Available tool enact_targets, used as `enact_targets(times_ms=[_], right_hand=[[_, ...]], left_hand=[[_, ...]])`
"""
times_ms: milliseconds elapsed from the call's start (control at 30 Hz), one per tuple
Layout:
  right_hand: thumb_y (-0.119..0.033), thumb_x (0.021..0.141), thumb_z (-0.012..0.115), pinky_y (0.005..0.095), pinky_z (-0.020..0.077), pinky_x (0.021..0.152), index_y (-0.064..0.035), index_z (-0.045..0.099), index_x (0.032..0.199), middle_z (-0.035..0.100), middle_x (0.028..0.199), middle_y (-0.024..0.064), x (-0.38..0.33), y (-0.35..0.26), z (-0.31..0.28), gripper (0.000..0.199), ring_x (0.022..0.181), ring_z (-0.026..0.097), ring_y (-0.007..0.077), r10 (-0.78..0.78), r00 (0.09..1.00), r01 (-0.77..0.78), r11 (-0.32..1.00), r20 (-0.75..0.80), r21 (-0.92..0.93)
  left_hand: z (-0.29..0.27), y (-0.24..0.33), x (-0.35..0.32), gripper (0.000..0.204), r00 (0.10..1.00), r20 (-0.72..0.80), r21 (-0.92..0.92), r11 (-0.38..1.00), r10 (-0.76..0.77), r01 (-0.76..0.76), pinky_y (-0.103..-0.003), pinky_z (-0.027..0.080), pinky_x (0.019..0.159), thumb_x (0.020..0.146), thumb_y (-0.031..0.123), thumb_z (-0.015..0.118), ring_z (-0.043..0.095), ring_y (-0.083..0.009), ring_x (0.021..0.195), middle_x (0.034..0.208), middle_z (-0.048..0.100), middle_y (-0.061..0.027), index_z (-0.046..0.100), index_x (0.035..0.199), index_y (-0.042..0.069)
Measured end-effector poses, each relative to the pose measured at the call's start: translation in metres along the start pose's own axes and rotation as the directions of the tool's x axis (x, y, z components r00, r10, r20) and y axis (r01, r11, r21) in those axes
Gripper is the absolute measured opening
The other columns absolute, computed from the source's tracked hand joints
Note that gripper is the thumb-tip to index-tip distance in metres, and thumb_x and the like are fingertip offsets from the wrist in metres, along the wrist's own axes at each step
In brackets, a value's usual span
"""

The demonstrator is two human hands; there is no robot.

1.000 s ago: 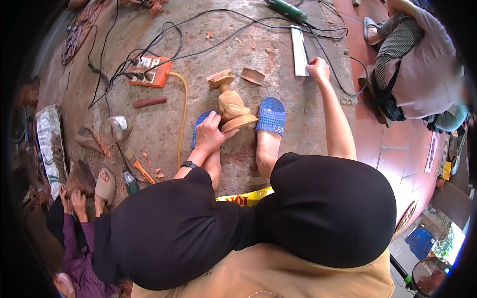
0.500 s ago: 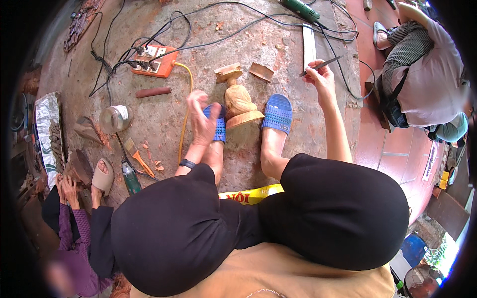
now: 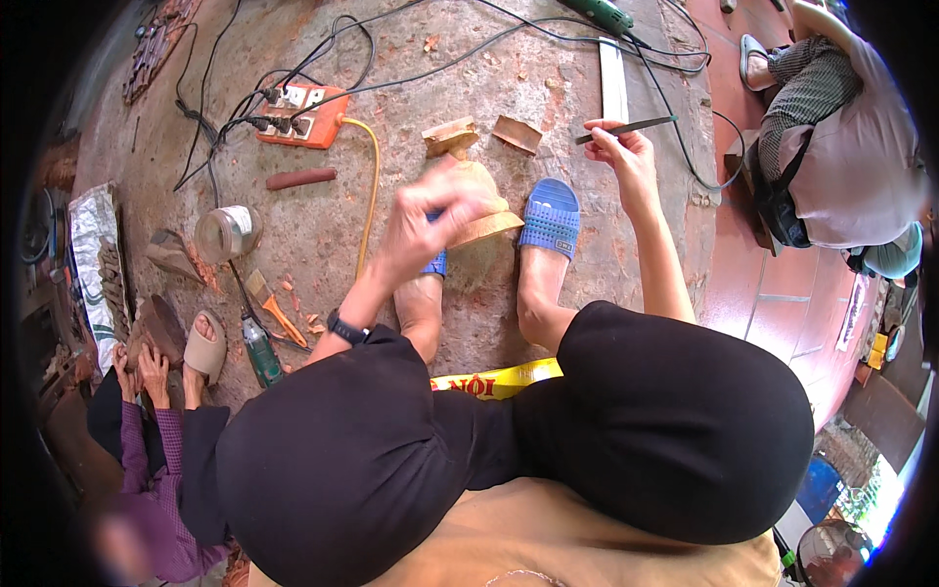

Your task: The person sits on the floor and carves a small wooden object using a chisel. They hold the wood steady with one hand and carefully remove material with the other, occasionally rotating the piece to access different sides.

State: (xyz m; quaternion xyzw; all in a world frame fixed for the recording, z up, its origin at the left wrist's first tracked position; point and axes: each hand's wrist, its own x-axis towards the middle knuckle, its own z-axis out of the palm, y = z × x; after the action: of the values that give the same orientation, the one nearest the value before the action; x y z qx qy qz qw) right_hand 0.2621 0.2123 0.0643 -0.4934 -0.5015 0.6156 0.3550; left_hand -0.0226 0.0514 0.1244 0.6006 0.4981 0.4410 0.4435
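Observation:
A carved wooden seated figure [image 3: 488, 227] on a round base stands between my feet, partly hidden by my left hand. My left hand [image 3: 430, 223] passes over its near left side, smeared by motion, so its fingers cannot be made out clearly and I cannot tell whether it touches the wood. Off to the right, my right hand [image 3: 623, 157] is raised and pinches one end of a thin dark file [image 3: 646, 124], which points to the right. Just beyond the figure lie two wood offcuts, a block [image 3: 449, 135] and a curved piece [image 3: 516, 135].
An orange power strip [image 3: 318, 125] with tangled black cords lies at far left. Around it are a reddish stick [image 3: 301, 179], a jar [image 3: 228, 234], a brush [image 3: 277, 308] and a green power tool [image 3: 260, 354]. Co-workers sit at left [image 3: 147, 460] and right [image 3: 851, 147].
My left hand has swung right, from beside the figure to over it. My right hand has shifted slightly left, and the file's angle has changed a little.

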Motion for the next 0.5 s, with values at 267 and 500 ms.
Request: enact_targets(times_ms=[267, 500], right_hand=[[-0.022, 0.102, 0.067, 0.0272, 0.0505, 0.086, -0.0039, 0.077, 0.114, 0.074, 0.09, 0.0006, -0.003, -0.001, 0.034, 0.024, 0.085, 0.066, 0.0092, -0.097, 0.99, 0.102, 0.994, 0.099, -0.045], [-0.014, 0.097, 0.071, 0.0267, 0.0517, 0.082, 0.0, 0.071, 0.108, 0.073, 0.091, 0.0042, -0.018, 0.005, 0.082, 0.018, 0.084, 0.068, 0.0109, 0.024, 0.953, -0.042, 0.998, 0.303, 0.053]], left_hand=[[0.022, -0.044, -0.013, 0.027, 0.833, 0.368, -0.234, 0.825, -0.414, 0.514, -0.039, 0.045, 0.111, 0.099, 0.025, 0.069, 0.061, -0.0217, 0.127, 0.124, 0.072, -0.0147, 0.077, 0.11, 0.002], [0.045, -0.11, -0.049, 0.113, 0.931, -0.204, 0.041, 0.948, -0.301, 0.316, -0.049, 0.039, 0.115, 0.068, 0.044, 0.094, 0.052, -0.0339, 0.134, 0.145, 0.05, -0.0227, 0.035, 0.153, -0.001]])
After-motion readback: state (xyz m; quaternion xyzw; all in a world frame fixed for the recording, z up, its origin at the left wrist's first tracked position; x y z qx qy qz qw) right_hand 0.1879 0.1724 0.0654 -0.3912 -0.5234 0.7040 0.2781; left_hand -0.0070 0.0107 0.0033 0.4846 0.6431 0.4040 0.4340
